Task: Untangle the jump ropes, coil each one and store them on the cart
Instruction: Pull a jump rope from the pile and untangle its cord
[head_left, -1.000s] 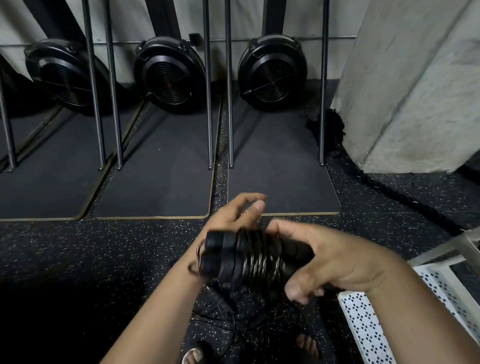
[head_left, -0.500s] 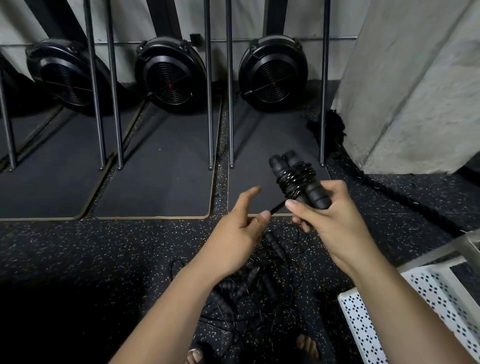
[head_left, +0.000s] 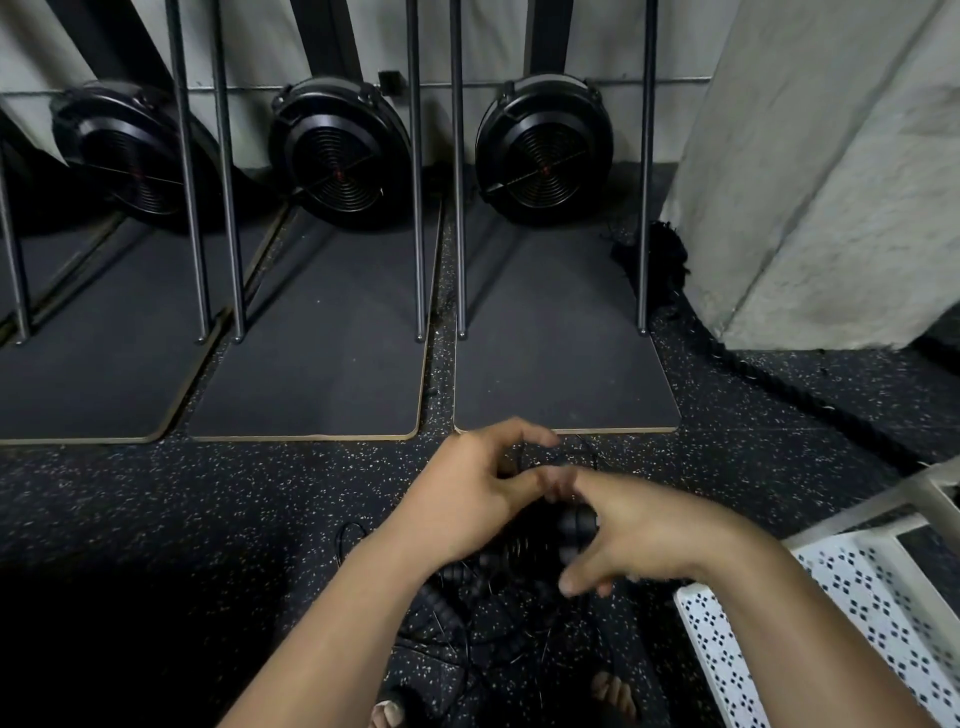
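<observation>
Low in the middle of the view, between the person's two hands, sits a black bundled jump rope (head_left: 574, 525), its ribbed foam handles lying side by side with thin cord wound round them. It is held up above the floor. The right hand (head_left: 649, 535) has it in the fork of thumb and forefinger, with the forefinger stretched out above it and the thumb stretched below. The other fingers are behind the bundle and the hand is blurred, so I cannot tell whether it is truly clasped. The left hand (head_left: 467, 499) meets it from the other side with its fingers curled and its thumb and forefinger arched into a ring near the right forefinger. Whether they pinch any cord cannot be told. Directly beneath the hands a loose tangle of black jump ropes (head_left: 483, 618), handles and thin cords crossing one another, lies on the dark speckled rubber floor (head_left: 208, 509), just in front of the person's sandalled feet (head_left: 389, 714). At the lower right stands the white perforated metal cart (head_left: 857, 597), near the right forearm and apart from the bundle. Farther off, flat dark grey mats with pale wooden edges (head_left: 556, 338) lie side by side, slim grey metal rods (head_left: 644, 208) standing on them, with three round black fan-wheel housings (head_left: 543, 156) against the wall behind. A rough grey concrete pillar (head_left: 831, 182) fills the upper right, and a thick black braided rope (head_left: 769, 384) trails across the floor past its foot.
</observation>
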